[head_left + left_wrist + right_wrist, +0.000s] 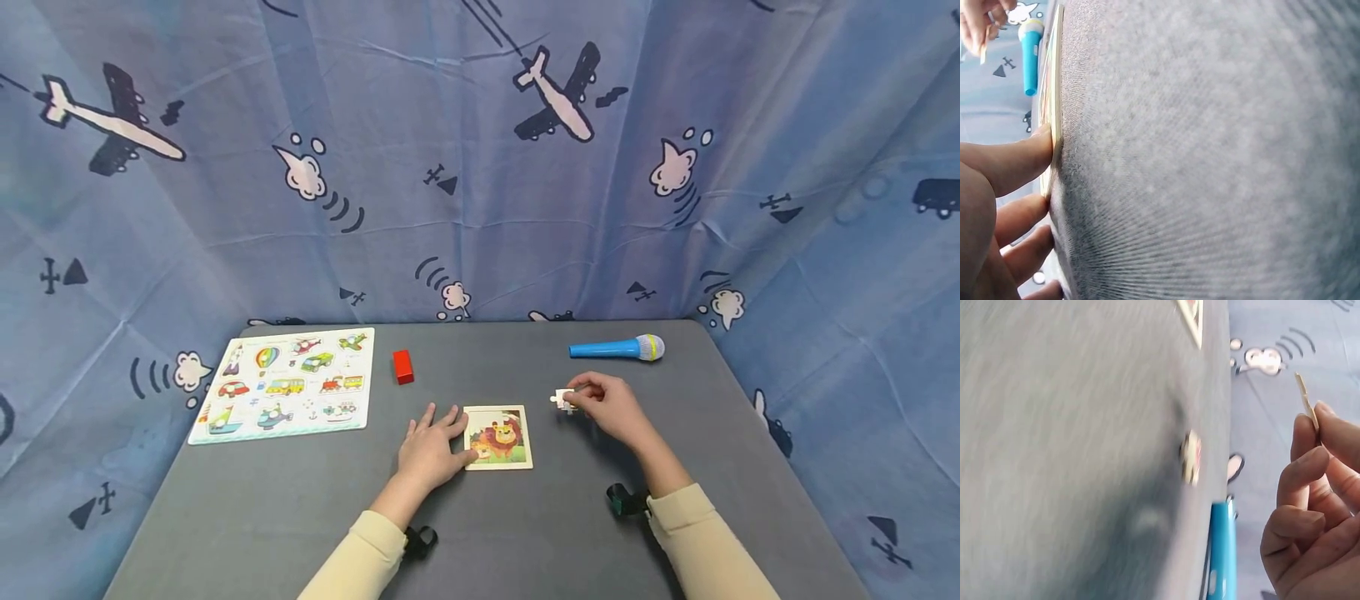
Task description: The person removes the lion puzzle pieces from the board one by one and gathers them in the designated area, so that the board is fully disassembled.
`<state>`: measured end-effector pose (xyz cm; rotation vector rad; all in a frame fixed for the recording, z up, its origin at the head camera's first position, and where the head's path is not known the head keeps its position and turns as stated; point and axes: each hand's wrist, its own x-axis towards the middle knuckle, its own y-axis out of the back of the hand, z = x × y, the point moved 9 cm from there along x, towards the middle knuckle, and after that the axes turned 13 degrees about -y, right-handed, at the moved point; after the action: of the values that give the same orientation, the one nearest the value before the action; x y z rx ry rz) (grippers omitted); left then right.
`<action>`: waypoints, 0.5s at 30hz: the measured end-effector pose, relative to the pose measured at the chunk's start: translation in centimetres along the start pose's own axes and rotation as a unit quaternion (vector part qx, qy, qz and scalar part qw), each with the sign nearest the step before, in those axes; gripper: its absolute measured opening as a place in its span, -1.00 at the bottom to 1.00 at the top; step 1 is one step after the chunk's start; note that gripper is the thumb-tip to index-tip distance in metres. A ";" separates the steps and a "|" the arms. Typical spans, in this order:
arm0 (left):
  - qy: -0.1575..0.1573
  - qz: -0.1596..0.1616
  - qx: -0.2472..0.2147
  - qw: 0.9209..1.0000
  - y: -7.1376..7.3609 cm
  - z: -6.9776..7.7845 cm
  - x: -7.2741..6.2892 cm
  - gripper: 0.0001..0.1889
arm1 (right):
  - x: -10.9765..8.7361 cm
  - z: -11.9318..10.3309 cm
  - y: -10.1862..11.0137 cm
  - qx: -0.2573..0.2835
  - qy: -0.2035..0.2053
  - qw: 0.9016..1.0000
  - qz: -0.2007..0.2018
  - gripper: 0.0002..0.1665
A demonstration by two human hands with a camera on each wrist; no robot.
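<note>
A small framed jigsaw puzzle (498, 438) with a lion picture lies on the grey table. My left hand (431, 450) rests at its left side, fingers spread. The thumb lies over its lower left edge, and the index fingertip touches the edge farther up. To the right of the frame, my right hand (607, 406) pinches a thin puzzle piece (1305, 400) between thumb and fingertips, raised off the table. Another loose piece (1190, 457) lies on the table below that hand; the picture on it is blurred.
A blue toy microphone (611, 348) lies behind my right hand. Behind my left hand stands a red block (402, 367). A white board with vehicle pictures (352, 350) lies at the back left. Blue patterned cloth (390, 167) hangs around the table.
</note>
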<state>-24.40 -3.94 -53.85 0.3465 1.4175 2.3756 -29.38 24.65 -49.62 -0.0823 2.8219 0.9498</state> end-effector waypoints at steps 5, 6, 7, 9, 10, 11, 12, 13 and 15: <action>0.000 -0.001 0.003 1.000 -0.1 0.0 0.1 -0.26 | 0.6 2.4 2.0 -0.003 -0.015 1.000 0.014 -0.69; -0.001 -0.001 0.003 1.000 -0.2 0.0 0.1 -0.26 | 0.8 2.8 2.3 -0.008 -0.019 1.000 0.017 -0.68; -0.002 -0.002 0.002 1.000 -0.2 0.0 0.1 -0.25 | 1.0 3.3 2.7 -0.012 -0.026 0.999 0.021 -0.67; -0.002 -0.003 0.000 1.000 -0.3 0.0 0.2 -0.25 | 1.3 4.1 3.2 -0.019 -0.032 0.999 0.025 -0.65; -0.003 -0.003 -0.001 1.000 -0.3 0.0 0.2 -0.25 | 1.5 4.4 3.4 -0.022 -0.035 0.999 0.025 -0.64; -0.003 -0.003 -0.002 1.000 -0.4 0.0 0.2 -0.25 | 1.7 4.8 3.6 -0.022 -0.040 0.999 0.026 -0.64; -0.002 -0.002 -0.002 1.000 -0.4 -0.1 0.1 -0.25 | 1.9 5.1 3.7 -0.024 -0.041 0.999 0.026 -0.64; -0.002 -0.001 -0.003 1.000 -0.3 -0.1 0.1 -0.25 | 2.1 5.4 3.8 -0.025 -0.044 0.998 0.026 -0.64; -0.002 0.001 -0.003 1.000 -0.2 -0.1 0.2 -0.26 | 2.4 6.0 4.0 -0.026 -0.050 0.998 0.022 -0.64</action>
<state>-24.54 -3.85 -54.05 0.3526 1.4085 2.3787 -31.38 31.43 -52.38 0.0210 2.7185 1.0069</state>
